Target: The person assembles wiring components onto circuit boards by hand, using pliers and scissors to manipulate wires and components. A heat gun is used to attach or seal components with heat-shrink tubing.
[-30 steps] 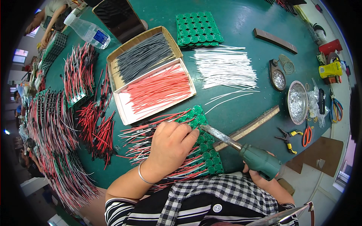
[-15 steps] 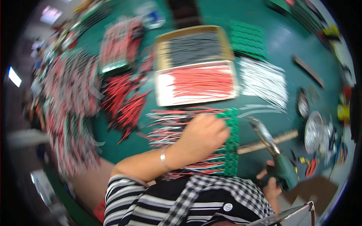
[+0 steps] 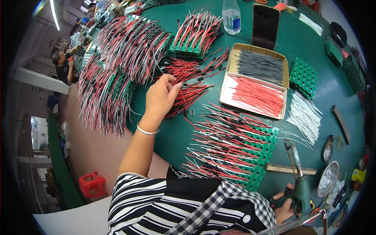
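My left hand (image 3: 161, 98) reaches over a pile of red-and-black wires (image 3: 189, 70), fingers half curled and thumb apart from the index finger; no wire shows clearly between them. In front of me lies a green circuit-board panel (image 3: 261, 162), with red, white and black wires (image 3: 219, 143) sticking out to its left. My right hand (image 3: 285, 209), low at the right, is wrapped round the handle of a green soldering gun (image 3: 301, 192). The gun's metal tip points up and away, to the right of the panel and apart from it.
A box (image 3: 225, 94) holds black and red wires. Right of it are stacked green panels (image 3: 303, 77) and white wires (image 3: 304, 117). Wired panels (image 3: 125, 58) heap at left; a bottle (image 3: 231, 17) stands behind. A wooden strip (image 3: 288, 169) and metal dish (image 3: 328, 178) lie right.
My left hand has gone from above the wired panel to the loose wire pile at the left. The view has turned left. My right hand keeps its grip on the soldering gun.
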The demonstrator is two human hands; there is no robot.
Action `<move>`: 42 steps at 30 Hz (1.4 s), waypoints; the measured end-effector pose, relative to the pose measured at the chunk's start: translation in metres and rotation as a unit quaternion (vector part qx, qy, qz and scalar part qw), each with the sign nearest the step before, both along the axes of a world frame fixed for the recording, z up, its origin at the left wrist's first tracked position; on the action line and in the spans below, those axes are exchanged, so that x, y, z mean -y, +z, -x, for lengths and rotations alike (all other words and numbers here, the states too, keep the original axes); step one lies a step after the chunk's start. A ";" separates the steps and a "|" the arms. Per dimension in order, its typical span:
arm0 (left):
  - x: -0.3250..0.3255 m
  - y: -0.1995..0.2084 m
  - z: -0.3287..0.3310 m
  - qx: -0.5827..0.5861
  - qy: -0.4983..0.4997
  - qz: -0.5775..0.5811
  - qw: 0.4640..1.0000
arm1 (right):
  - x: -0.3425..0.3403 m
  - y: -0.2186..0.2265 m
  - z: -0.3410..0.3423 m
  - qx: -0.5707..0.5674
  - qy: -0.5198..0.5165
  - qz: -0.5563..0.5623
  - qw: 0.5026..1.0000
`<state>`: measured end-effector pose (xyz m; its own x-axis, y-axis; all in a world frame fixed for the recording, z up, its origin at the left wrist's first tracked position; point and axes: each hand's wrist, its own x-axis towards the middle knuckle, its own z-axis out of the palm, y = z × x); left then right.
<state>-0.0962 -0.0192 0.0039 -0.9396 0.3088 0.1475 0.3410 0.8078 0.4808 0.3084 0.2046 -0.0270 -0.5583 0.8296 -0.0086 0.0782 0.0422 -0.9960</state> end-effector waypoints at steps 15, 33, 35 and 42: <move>0.002 0.002 0.028 0.150 0.016 -0.306 0.940 | 0.000 0.003 0.007 -0.027 -0.012 0.004 1.000; -0.002 0.036 0.056 -0.180 -0.091 0.055 0.978 | 0.003 -0.008 0.002 -0.055 -0.036 0.030 0.997; -0.022 0.046 0.029 -0.322 -0.137 0.101 0.932 | 0.004 -0.005 0.003 -0.045 -0.028 0.039 0.998; -0.099 0.024 -0.099 -0.199 -0.502 0.006 0.841 | -0.004 0.008 -0.005 0.036 0.075 0.005 0.997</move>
